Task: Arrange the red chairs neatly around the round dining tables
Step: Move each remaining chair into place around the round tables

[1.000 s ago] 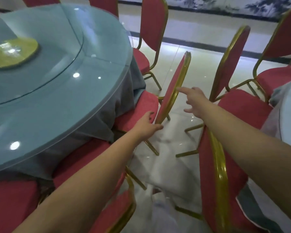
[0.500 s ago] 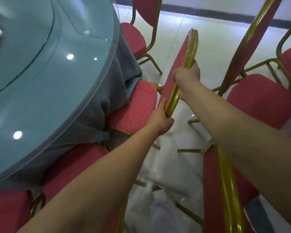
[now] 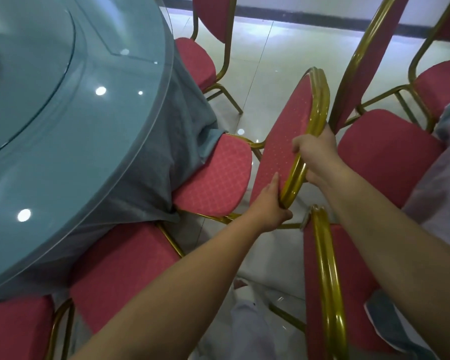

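At the round table's (image 3: 151, 105) edge, both hands, left (image 3: 269, 206) and right (image 3: 316, 157), grip the red chair's gold backrest frame (image 3: 300, 162), and a hard shove could snag the tablecloth (image 3: 166, 157).

The floor (image 3: 283, 63) is glossy cream tile, with a thin grout line (image 3: 260, 61) running toward the pale far wall (image 3: 296, 1). A dark skirting band (image 3: 309, 18) lines the wall's foot. Below it the tiles carry a bluish-white sheen (image 3: 255, 24); a small round light spot (image 3: 240, 131) glints nearer.

Round table (image 3: 63, 157) partly off-frame left
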{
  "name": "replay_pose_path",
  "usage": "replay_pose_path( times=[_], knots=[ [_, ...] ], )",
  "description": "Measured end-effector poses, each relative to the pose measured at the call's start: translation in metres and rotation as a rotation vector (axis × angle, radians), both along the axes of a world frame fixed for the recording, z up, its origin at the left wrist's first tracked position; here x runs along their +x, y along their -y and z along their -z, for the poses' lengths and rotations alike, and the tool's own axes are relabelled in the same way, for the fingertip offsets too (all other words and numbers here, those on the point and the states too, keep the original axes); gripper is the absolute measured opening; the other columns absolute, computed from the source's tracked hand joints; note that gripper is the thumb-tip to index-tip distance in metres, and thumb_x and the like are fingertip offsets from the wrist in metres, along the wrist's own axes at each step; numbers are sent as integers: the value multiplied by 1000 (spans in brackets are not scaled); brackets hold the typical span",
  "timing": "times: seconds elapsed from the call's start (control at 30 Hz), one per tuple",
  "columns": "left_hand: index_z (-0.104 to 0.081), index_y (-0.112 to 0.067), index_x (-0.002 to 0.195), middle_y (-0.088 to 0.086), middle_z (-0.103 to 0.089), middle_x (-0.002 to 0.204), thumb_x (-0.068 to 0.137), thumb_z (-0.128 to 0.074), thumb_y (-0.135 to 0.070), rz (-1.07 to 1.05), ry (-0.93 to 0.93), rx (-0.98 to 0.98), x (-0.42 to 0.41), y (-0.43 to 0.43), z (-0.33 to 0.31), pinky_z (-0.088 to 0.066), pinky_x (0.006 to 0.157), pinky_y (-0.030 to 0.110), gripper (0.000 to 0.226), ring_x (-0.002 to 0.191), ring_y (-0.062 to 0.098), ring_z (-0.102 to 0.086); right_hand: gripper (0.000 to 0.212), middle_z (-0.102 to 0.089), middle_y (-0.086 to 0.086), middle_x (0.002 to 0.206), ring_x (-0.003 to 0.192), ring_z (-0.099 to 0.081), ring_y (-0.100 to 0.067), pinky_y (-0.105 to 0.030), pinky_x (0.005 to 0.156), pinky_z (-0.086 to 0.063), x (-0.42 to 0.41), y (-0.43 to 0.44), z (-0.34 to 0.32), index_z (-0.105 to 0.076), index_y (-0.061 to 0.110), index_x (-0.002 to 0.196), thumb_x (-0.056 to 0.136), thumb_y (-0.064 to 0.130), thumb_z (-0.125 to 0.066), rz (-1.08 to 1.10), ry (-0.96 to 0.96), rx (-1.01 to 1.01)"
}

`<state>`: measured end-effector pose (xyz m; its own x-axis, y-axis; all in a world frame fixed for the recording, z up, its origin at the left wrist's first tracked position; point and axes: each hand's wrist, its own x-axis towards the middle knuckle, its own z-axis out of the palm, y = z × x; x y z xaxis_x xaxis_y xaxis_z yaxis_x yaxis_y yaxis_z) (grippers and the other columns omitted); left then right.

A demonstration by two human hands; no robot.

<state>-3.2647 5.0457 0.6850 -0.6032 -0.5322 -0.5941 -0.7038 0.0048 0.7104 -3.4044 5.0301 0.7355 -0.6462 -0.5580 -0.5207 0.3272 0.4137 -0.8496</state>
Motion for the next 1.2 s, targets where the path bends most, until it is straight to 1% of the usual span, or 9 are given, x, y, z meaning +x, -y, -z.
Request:
replay_pose_path(
  times=[0.13, 0.23, 0.33, 0.43, 0.57, 0.83, 0.9, 1.0, 1.2],
  knots=[
    [-1, -35, 156, 5, -25, 159, 82, -73, -9, -2, -21, 48, 16, 0, -6, -43, 104, 38, 107, 138, 29, -38, 58, -63, 0, 108, 97, -65, -22, -36, 74, -58, 3, -3, -4, -50, 24, 133, 81, 1, -58, -45, -83, -2],
    [-9, -39, 155, 6, -33, 155, 83, -71, -15, 6, -7, 25, 51, 0, -10, -48, 96, 33, 98, 127, 26, -49, 48, -65, -4, 110, 97, -67, -24, -43, 84, -59, 8, -11, -5, -51, 21, 132, 86, 10, -62, -58, -67, 22],
    [-12, -37, 155, 4, -32, 156, 83, -72, -23, -39, 52, -72, 98, -1, -15, -44, 89, 25, 94, 130, 26, -46, 78, -53, 0, 134, 107, -61, -20, -36, 84, -55, 28, -29, -6, -24, 30, 151, 87, 13, -67, -32, -45, 54],
    [-14, -34, 156, 8, -32, 157, 82, -72, -25, -75, 126, -160, 149, -10, -25, -39, 109, 35, 95, 134, 30, -45, 97, -22, 3, 158, 137, -38, -27, -46, 97, -49, 70, -53, -13, -1, 41, 153, 86, 19, -69, -54, -312, 114],
    [-14, -27, 157, 7, -25, 159, 82, -72, -21, -90, 143, -204, 211, -38, -41, -27, 117, 31, 95, 144, 21, -30, 105, 7, 4, 165, 152, 1, -28, -59, 116, -15, 141, -87, -24, 8, 43, 151, 84, 35, -72, -380, -686, 178],
    [-20, -21, 155, 4, -30, 158, 83, -74, -22, -355, 33, -298, 335, -119, -77, -24, 105, 13, 90, 141, 15, -33, 94, 2, 3, 165, 151, 4, -26, -57, 119, -13, 281, -156, -52, 0, 42, 151, 84, 36, -66, -722, -735, 51],
    [-24, -24, 154, 4, -33, 156, 84, -73, -27, -425, 33, -359, 382, -150, -85, -24, 111, 20, 86, 141, 17, -35, 94, 2, 3, 164, 151, 6, -25, -55, 119, -10, 326, -176, -58, 0, 40, 152, 84, 37, -64, -788, -770, 20],
    [-25, -31, 153, 1, -31, 157, 85, -70, -40, -504, 149, -416, 471, -212, -92, -25, 117, 45, 82, 144, 20, -31, 93, 2, 0, 165, 150, 5, -26, -52, 120, -10, 408, -212, -65, -2, 35, 155, 85, 40, -64, -930, -816, -20],
    [-29, -27, 153, 4, -28, 158, 86, -63, -47, -776, 353, -507, 664, -345, -99, -27, 116, 41, 78, 144, 23, -29, 87, -6, -2, 165, 151, 0, -25, -50, 119, -15, 600, -289, -71, -11, 32, 156, 87, 39, -64, -1290, -855, -125]
  ],
)
